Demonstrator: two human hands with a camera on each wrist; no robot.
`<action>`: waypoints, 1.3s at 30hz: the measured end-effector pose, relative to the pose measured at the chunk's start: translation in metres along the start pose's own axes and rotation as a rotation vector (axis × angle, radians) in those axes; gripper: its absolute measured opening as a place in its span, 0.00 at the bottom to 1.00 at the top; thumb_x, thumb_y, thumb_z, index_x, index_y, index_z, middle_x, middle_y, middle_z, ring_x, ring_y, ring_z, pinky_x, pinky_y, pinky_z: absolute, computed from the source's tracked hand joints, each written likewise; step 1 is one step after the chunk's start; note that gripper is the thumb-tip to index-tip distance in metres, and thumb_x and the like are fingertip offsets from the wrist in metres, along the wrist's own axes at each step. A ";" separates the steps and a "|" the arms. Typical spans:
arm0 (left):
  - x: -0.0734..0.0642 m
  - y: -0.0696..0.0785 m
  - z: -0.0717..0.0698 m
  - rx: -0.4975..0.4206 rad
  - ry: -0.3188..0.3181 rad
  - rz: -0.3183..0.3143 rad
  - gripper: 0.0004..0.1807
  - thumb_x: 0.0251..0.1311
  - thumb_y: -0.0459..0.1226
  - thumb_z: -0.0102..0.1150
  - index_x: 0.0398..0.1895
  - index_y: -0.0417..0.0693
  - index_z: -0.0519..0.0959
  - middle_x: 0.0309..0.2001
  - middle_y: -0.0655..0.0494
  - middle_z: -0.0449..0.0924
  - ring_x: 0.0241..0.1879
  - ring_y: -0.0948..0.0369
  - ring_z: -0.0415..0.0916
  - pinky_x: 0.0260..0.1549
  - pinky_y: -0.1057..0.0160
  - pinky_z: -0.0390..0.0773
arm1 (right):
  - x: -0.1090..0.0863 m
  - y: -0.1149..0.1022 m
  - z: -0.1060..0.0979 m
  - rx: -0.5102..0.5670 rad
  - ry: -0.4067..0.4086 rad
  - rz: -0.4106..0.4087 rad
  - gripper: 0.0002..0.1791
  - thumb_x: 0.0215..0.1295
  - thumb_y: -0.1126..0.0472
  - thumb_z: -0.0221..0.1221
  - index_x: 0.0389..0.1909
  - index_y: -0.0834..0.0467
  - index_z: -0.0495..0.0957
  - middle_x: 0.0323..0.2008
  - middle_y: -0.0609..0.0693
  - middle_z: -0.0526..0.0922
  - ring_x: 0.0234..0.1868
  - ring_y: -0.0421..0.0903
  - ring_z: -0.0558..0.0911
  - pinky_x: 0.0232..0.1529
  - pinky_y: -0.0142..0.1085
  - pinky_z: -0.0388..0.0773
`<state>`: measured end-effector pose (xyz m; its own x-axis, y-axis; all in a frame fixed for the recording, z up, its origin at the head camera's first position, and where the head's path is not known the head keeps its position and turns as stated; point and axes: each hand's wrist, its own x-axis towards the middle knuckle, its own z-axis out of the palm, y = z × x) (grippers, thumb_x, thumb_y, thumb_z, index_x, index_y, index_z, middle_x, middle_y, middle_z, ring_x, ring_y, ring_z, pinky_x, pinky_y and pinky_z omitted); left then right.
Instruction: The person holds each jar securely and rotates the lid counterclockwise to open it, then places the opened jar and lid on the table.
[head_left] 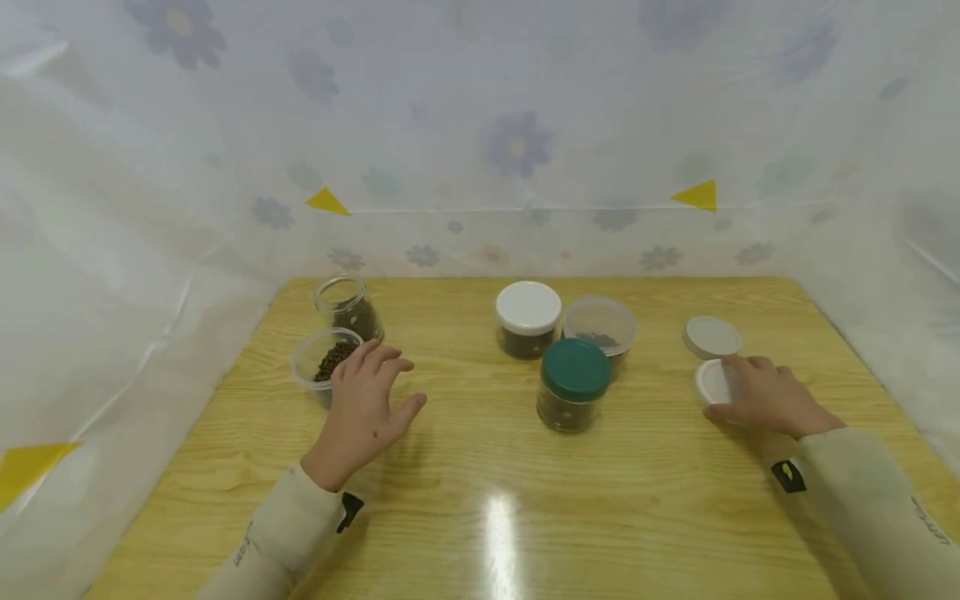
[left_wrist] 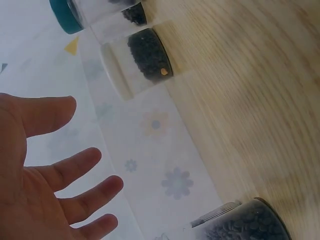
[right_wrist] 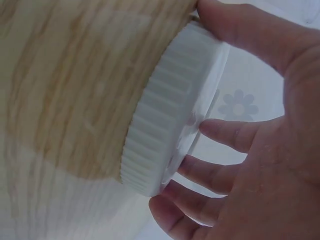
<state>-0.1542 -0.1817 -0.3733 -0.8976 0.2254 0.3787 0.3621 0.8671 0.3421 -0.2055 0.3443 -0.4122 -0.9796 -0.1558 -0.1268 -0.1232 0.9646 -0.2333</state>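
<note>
My right hand (head_left: pixel 772 396) grips a white ribbed screw lid (right_wrist: pixel 160 105) at the right of the table. Its thumb is at one edge and the fingertips lie across the top and far rim. My left hand (head_left: pixel 363 417) is held in the air at the left with fingers spread and holds nothing. Closest to it is an open plastic tub (head_left: pixel 302 367) of brown pellets, partly hidden by the fingers. Behind that tub stands an open clear jar (head_left: pixel 356 321) with dark contents.
A white-lidded jar (head_left: pixel 527 308), a green-lidded jar (head_left: pixel 576 371) and a translucent-topped tub (head_left: pixel 600 317) stand grouped near the middle. Another pale round lid (head_left: pixel 712 337) lies just behind the gripped one. Flower-patterned sheeting (head_left: pixel 517 167) encloses the wooden table (head_left: pixel 465 467) at back and sides.
</note>
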 end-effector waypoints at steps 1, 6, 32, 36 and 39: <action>0.000 0.000 0.000 0.000 -0.004 0.002 0.22 0.58 0.45 0.69 0.51 0.42 0.80 0.60 0.42 0.75 0.71 0.40 0.58 0.64 0.31 0.55 | 0.000 0.001 0.001 0.000 0.005 -0.002 0.54 0.51 0.39 0.70 0.66 0.72 0.59 0.58 0.83 0.64 0.48 0.84 0.67 0.35 0.65 0.72; 0.000 0.003 0.004 0.000 -0.010 0.001 0.22 0.58 0.45 0.69 0.51 0.42 0.80 0.60 0.42 0.75 0.71 0.39 0.57 0.64 0.30 0.54 | 0.001 0.003 0.003 0.006 0.026 -0.035 0.50 0.55 0.41 0.68 0.65 0.72 0.61 0.57 0.83 0.66 0.49 0.82 0.70 0.40 0.66 0.72; 0.022 0.058 0.049 -0.109 -0.168 0.090 0.32 0.61 0.47 0.66 0.65 0.44 0.70 0.63 0.46 0.73 0.68 0.46 0.65 0.65 0.36 0.63 | -0.035 -0.099 -0.029 0.276 0.275 -0.382 0.36 0.69 0.54 0.61 0.72 0.63 0.60 0.69 0.66 0.65 0.67 0.66 0.66 0.53 0.58 0.71; 0.031 0.077 0.062 -0.132 -0.180 0.115 0.41 0.58 0.52 0.67 0.70 0.42 0.65 0.67 0.45 0.70 0.69 0.47 0.66 0.66 0.40 0.66 | -0.037 -0.113 -0.027 0.265 0.291 -0.416 0.36 0.69 0.55 0.61 0.73 0.61 0.59 0.69 0.63 0.65 0.66 0.61 0.68 0.51 0.53 0.72; 0.038 0.093 0.073 -0.151 -0.158 0.141 0.48 0.53 0.57 0.70 0.72 0.42 0.63 0.68 0.45 0.69 0.69 0.48 0.67 0.66 0.43 0.69 | -0.037 -0.120 -0.026 0.272 0.297 -0.427 0.36 0.69 0.55 0.61 0.73 0.61 0.60 0.69 0.62 0.66 0.66 0.59 0.68 0.51 0.50 0.71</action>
<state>-0.1731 -0.0604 -0.3900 -0.8594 0.4166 0.2964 0.5093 0.7489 0.4240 -0.1589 0.2398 -0.3546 -0.8596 -0.4145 0.2990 -0.5099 0.7342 -0.4483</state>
